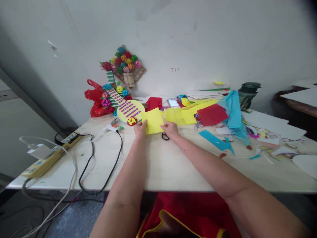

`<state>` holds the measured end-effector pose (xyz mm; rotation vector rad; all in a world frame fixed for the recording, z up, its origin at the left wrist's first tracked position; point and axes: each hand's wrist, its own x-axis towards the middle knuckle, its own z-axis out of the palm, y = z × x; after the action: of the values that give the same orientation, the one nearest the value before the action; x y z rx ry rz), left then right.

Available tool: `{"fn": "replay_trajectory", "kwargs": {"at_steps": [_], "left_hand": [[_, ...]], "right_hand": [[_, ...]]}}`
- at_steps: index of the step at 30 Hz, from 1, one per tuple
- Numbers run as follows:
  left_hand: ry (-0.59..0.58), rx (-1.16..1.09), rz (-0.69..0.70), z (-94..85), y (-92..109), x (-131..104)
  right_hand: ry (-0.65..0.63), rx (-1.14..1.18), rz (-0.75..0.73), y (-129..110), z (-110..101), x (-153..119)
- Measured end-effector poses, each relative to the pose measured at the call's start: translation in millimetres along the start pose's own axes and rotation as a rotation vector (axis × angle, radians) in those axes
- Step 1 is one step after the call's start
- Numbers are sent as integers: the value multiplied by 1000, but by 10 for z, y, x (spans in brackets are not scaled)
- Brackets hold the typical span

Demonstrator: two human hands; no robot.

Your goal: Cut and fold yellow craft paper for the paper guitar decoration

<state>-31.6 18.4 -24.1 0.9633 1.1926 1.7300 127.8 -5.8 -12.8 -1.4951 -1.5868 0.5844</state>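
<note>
A yellow sheet of crepe paper is stretched between my two hands over the middle of the table. My left hand pinches its left edge, and my right hand grips its lower right side. Just under my right hand show the dark finger loops of scissors; their blades are hidden. More yellow paper lies behind and to the right. Close to my left hand is a round yellow paper piece with purple strips, decorated with a yellow and red paper flower.
On the left lie a power strip, cables and a white glue gun. Red paper, blue paper, scraps and a dark bottle occupy the right. A red bag and paper flowers stand by the wall.
</note>
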Motion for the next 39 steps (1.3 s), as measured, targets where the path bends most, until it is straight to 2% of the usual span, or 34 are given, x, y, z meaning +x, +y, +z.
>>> {"fn": "replay_trajectory", "kwargs": {"at_steps": [7,14,18,20,29,39], "left_hand": [[-59,4,-39,32,-18,18],[-89,10,-44,71,31,-30],[-240,-16,-66,55,106,-107],[-262,41,-81,32,111,-120],[18,378,6,-7,-12,27],[206,451,-34,-30,68,61]], "right_hand": [[-8,195,-49,40,-28,50],[77,229,-15,71,-28,85],[130,211,38,78,-33,102],[148,194,41,83,-35,112],[189,143,-23,77,5,152],[201,43,-9,130,-29,142]]}}
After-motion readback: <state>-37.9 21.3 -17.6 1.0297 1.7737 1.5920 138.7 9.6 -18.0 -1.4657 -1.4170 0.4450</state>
